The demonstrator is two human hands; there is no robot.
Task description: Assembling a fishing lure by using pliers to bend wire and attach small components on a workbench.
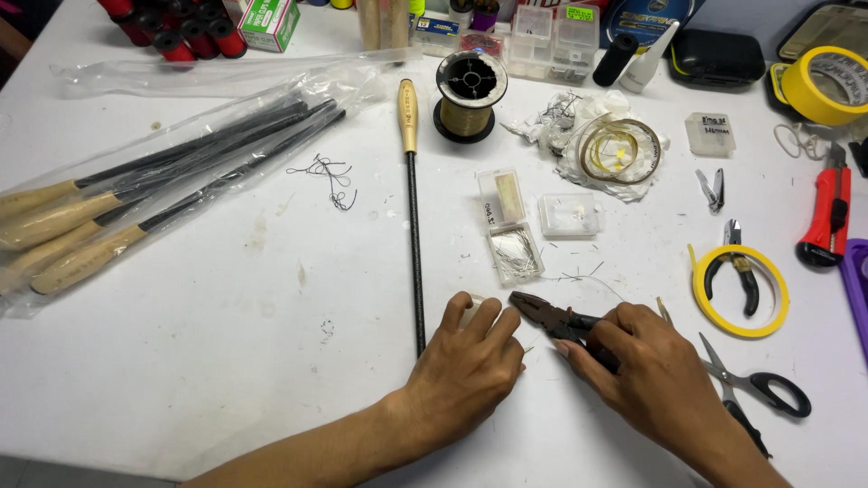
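My right hand point(646, 366) grips dark pliers point(547, 319) whose jaws point left toward my left hand. My left hand point(468, 361) rests palm down on the white table, its fingers closed over a small clear roll point(469, 305) at the fingertips. A thin wire point(592, 280) runs from near the jaws up to the right. Just left of my left hand lies a long black rod with a pale wooden handle point(414, 208), pointing toward me.
An open clear box of fine wires point(514, 251) sits above the hands. Scissors point(750, 380) lie right of my right hand. A bag of wooden-handled rods point(136, 199) is at left. A thread spool point(467, 95), yellow tape ring point(740, 291) and red cutter point(827, 212) lie farther off.
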